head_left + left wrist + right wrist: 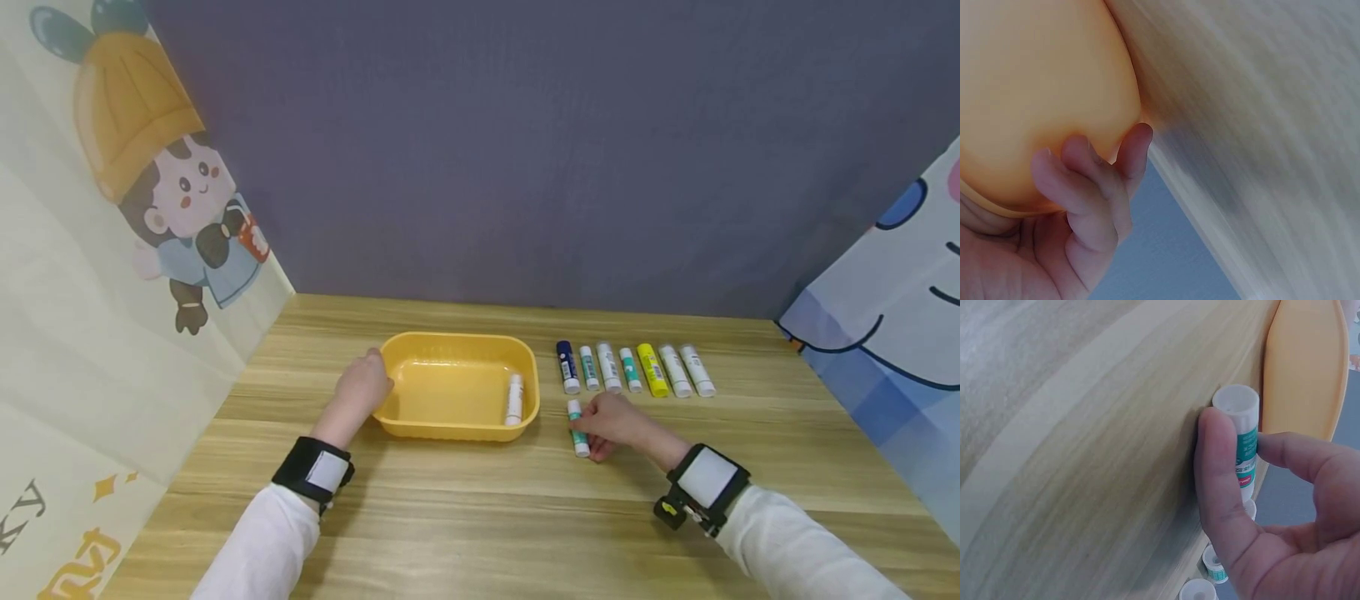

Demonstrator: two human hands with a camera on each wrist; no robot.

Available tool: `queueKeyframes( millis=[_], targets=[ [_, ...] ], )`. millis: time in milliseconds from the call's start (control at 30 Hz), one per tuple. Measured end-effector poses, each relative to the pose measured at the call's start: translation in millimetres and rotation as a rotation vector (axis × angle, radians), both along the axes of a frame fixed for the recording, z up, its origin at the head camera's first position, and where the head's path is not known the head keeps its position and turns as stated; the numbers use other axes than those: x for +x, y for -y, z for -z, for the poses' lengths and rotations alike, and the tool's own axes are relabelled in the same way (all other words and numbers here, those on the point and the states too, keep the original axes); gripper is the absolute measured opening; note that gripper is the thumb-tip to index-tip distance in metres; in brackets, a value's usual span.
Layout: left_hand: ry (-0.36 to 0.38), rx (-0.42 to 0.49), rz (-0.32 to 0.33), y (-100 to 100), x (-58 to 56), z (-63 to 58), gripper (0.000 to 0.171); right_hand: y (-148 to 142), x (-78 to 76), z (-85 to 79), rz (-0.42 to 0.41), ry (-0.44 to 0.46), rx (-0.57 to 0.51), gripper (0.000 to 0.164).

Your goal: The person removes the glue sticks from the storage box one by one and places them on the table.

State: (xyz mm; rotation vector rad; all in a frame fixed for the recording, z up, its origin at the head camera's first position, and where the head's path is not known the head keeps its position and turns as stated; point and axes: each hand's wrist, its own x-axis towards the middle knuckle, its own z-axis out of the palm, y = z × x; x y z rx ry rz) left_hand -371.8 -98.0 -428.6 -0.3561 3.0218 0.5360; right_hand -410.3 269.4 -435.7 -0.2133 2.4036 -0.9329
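Observation:
My left hand (363,385) grips the left rim of a yellow plastic basin (457,432). In the left wrist view its curled fingers (1094,200) lie against the basin's outer wall. A white glue stick (514,400) lies inside, at the basin's right end. To the right of the basin, my right hand (611,421) pinches a green-and-white glue stick (578,429) between thumb and fingers. The right wrist view shows this glue stick (1246,447) close over the wooden table, its white end toward the camera.
Behind my right hand stretches a row of several glue sticks, among them a dark blue one (567,367), a yellow one (652,370) and white ones (697,370). They rest on the wooden table (480,517). A dark grey panel (480,150) rises along the back edge, with printed sheets at both sides.

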Motion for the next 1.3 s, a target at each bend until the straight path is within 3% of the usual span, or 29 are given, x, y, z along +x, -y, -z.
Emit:
queueKeyframes(
  millis=[300,1100,1300],
  targets=[
    [0.011,-0.006,0.000,-0.6,-0.6,-0.7,0.050,0.7,-0.2,0.2,0.024,0.012,0.007,0.024],
    [0.018,-0.006,0.009,1.3,-2.2,2.2,0.052,-0.7,-3.3,-4.0,-0.013,0.032,0.058,0.028],
    [0.026,-0.006,0.002,1.5,-2.7,2.3,0.052,0.9,-5.6,-22.2,-0.061,-0.077,0.194,0.040]
  ],
)
